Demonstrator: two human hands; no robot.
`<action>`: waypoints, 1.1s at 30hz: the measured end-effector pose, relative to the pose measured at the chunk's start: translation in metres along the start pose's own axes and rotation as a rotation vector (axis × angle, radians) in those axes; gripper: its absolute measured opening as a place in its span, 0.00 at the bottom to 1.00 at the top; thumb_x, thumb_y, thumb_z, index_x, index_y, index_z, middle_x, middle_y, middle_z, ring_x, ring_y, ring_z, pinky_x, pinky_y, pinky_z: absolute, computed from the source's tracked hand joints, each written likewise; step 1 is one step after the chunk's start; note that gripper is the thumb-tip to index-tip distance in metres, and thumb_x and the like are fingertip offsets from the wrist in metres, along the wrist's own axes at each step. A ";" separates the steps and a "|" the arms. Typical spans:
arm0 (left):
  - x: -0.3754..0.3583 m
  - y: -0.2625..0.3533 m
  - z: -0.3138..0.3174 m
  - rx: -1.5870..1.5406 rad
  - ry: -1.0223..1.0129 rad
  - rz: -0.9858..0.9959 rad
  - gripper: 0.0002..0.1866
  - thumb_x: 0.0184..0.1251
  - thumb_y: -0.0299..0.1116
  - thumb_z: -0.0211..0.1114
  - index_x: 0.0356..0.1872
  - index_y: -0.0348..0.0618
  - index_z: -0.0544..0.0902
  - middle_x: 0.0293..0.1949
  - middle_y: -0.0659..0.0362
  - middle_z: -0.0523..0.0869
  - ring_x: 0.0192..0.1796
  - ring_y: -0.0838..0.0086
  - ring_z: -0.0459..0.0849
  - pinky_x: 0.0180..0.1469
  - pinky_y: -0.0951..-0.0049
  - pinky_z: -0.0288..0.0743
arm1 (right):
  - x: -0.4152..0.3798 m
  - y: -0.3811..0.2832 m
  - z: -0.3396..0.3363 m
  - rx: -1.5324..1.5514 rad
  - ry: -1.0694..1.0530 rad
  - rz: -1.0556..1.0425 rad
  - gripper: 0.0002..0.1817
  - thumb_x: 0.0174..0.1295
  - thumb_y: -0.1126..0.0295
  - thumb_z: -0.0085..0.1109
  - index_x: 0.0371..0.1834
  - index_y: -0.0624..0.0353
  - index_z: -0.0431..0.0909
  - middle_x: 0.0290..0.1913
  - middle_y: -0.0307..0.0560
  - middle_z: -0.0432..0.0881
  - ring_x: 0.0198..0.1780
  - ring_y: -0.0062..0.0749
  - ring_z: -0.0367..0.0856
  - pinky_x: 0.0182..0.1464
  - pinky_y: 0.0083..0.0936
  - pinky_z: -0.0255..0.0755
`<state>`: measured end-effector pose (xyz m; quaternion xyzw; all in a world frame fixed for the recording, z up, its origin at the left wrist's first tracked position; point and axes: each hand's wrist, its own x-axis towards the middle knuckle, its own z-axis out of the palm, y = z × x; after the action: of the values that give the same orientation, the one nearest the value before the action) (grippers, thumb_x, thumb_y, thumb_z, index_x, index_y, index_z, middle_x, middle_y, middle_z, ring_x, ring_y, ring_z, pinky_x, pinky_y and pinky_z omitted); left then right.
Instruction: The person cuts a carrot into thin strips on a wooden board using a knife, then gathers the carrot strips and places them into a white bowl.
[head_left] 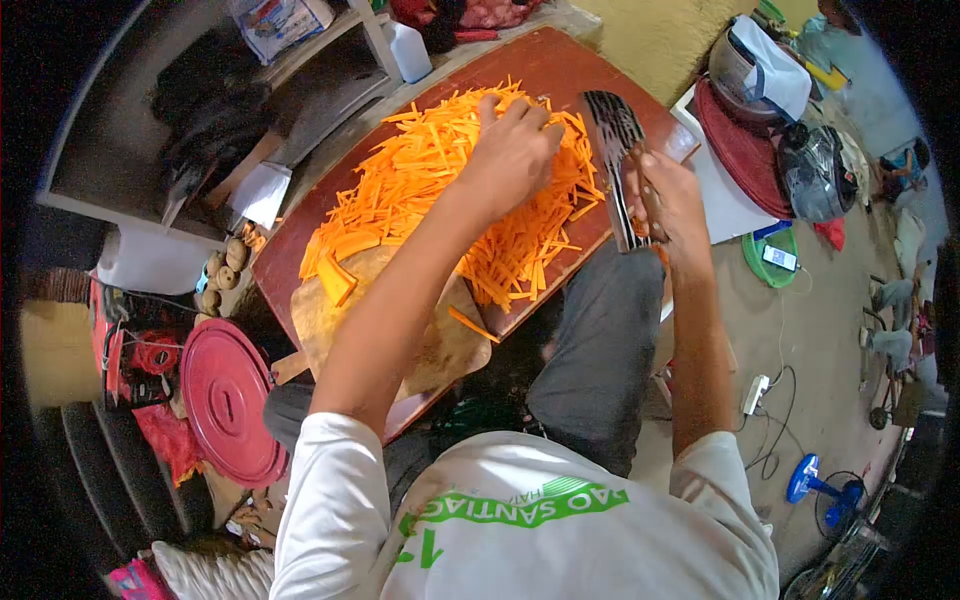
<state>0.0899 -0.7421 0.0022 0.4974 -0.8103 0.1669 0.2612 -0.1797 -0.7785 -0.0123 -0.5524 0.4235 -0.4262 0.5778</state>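
Observation:
A large heap of thin orange strips, which look like cut squash or carrot, covers much of the red-brown wooden table. My left hand rests on top of the heap with its fingers apart, the fingertips partly lost among the strips. To its right, my right hand is closed around the handle of a broad-bladed knife, whose dark blade is raised beside the heap. At the near left of the table lies a round wooden cutting board, with a few thicker orange slices at its edge.
A pink-red lid stands at the left below a shelf. On the right are a helmet, a maroon round lid and a green basket with a phone. A power strip and cords lie on the floor.

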 end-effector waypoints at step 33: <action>-0.303 -0.031 -0.130 -0.042 -0.064 -0.849 0.41 0.50 0.50 0.86 0.70 0.54 0.88 0.57 0.50 0.83 0.65 0.52 0.80 0.73 0.47 0.63 | -0.200 -0.012 0.050 -0.121 -0.553 0.421 0.20 0.77 0.65 0.67 0.66 0.67 0.86 0.31 0.38 0.82 0.22 0.17 0.73 0.25 0.19 0.66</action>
<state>0.2631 -0.4691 -0.0706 0.7863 -0.5446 0.0125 0.2916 -0.1875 -0.5733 0.0044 -0.5807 0.3802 -0.1063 0.7120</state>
